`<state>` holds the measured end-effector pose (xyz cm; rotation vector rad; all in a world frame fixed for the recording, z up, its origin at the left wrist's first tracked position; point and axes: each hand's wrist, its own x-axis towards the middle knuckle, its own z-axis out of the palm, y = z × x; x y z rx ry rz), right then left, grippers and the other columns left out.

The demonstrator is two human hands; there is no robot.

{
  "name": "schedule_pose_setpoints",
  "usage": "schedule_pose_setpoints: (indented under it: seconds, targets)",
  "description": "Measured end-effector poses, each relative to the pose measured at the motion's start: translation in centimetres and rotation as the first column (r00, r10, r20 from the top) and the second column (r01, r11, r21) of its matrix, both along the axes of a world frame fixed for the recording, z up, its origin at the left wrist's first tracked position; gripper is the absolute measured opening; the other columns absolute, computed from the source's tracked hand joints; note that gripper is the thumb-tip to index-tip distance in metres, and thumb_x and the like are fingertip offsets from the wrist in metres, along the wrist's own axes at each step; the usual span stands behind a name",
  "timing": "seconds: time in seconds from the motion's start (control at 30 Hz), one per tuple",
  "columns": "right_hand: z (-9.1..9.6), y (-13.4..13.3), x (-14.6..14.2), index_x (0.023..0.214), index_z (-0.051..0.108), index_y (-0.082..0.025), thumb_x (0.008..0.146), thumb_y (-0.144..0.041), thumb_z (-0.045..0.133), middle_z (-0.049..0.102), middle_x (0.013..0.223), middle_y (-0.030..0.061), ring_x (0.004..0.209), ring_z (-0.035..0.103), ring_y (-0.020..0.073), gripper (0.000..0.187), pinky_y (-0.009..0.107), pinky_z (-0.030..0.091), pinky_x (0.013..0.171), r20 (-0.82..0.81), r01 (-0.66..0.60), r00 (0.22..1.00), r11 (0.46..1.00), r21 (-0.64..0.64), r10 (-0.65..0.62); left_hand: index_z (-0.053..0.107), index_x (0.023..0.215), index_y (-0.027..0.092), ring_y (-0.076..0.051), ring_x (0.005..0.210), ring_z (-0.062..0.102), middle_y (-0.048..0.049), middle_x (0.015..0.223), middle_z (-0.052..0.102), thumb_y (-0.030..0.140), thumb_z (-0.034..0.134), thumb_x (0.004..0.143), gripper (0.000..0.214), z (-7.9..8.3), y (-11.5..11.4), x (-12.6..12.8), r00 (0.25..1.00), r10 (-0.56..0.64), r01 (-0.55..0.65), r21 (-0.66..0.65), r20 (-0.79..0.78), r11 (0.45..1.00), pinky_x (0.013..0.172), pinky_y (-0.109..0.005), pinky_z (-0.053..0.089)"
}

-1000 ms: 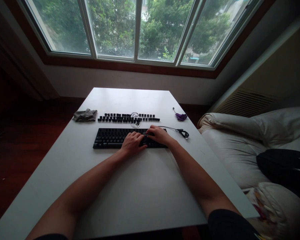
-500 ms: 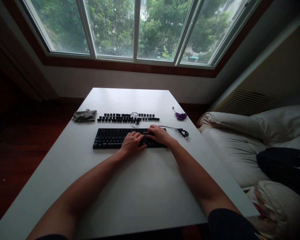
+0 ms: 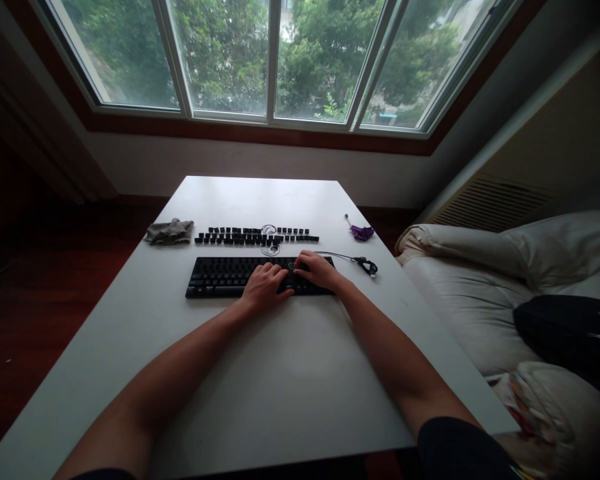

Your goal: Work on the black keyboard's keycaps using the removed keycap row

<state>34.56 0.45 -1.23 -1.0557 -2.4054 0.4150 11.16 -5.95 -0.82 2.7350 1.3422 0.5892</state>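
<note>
A black keyboard (image 3: 220,275) lies lengthwise on the white table (image 3: 275,373). My left hand (image 3: 265,285) rests on its middle part, fingers stretched over the keys and the thumb apart near the front edge. On the keyboard's right part is my right hand (image 3: 316,269), its thumb and fingers bent together in a pinch. A thin, small outline shows at those fingertips, too small to name. Behind the keyboard, loose black keycaps (image 3: 240,238) stand in rows, with a thin ring-shaped item (image 3: 270,251) in front of them.
A crumpled grey cloth (image 3: 170,231) lies at the table's left edge. Towards the right are a purple cloth-like item (image 3: 362,233) and a coiled black cable (image 3: 367,266) with its plug. A padded light sofa (image 3: 455,287) with a dark bag (image 3: 570,333) borders the table's right side.
The fingers of my right hand have shifted very slightly over the keys. My left hand and the objects on the table stay where they were.
</note>
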Motion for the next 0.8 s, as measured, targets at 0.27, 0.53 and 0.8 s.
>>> schedule_pose_setpoints:
  seconds: [0.27,0.53,0.8]
  targets:
    - [-0.2,-0.1,-0.2,0.093,0.065,-0.020,0.090,-0.028,0.066,0.062,0.097,0.0066,0.094,0.058,0.0220,0.009,0.034,0.046,0.085,-0.003,0.008,1.000,1.000,0.014,-0.008,0.062,0.121,0.022,-0.028,0.106,0.054,-0.0091,0.110,0.065,0.051,0.064,0.090,0.043,-0.1,0.1,-0.1,1.000,0.001,-0.001,0.017,-0.005,1.000,0.091,-0.043,0.042]
    - [-0.5,-0.1,-0.4,0.093,0.064,-0.020,0.089,-0.028,0.066,0.061,0.097,0.0070,0.093,0.058,0.0225,0.008,0.035,0.047,0.085,-0.020,0.004,1.000,1.000,0.026,-0.004,0.062,0.121,0.022,-0.028,0.106,0.054,-0.0086,0.110,0.065,0.052,0.064,0.089,0.043,-0.1,0.1,-0.1,1.000,0.011,-0.011,0.018,-0.008,1.000,0.091,-0.043,0.041]
    - [1.0,-0.5,-0.3,0.113,0.060,-0.020,0.079,-0.012,0.059,0.062,0.109,0.0084,0.102,0.057,0.0238,0.035,0.036,0.045,0.091,-0.008,0.008,1.000,1.000,-0.002,-0.008,0.062,0.121,0.023,-0.028,0.106,0.053,-0.0088,0.110,0.065,0.051,0.065,0.089,0.043,0.0,0.1,0.0,1.000,0.016,-0.016,0.016,-0.013,1.000,0.091,-0.043,0.041]
